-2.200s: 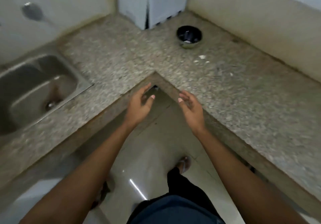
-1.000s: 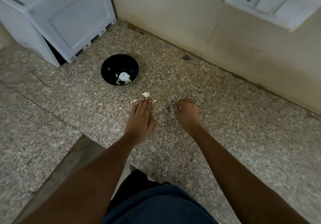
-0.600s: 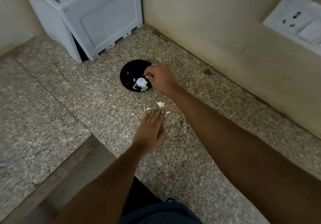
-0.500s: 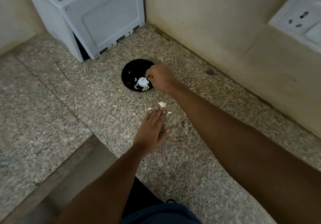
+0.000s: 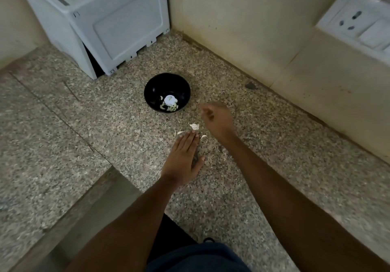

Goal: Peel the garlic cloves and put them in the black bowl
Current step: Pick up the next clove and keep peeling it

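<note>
Resting flat on the speckled granite countertop [image 5: 274, 145], the left hand [image 5: 184, 159] lies palm down with straight fingers, gripping nothing; my guess is it steadies the person or guards the scraps at its fingertips. Just beyond those fingertips, at twelve o'clock, sits a pale papery garlic piece [image 5: 194, 126], skin or unpeeled clove, I cannot tell which, with thin white peel slivers [image 5: 180, 132] beside it. The right hand [image 5: 217, 118] hovers at two o'clock from the left, motion-blurred, fingers loosely curled; whether it holds anything cannot be told. The small round black bowl [image 5: 152, 88] stands at eleven o'clock from the right hand, close to the scraps, probably for short drops. Inside lie several pale peeled garlic cloves [image 5: 171, 107].
</note>
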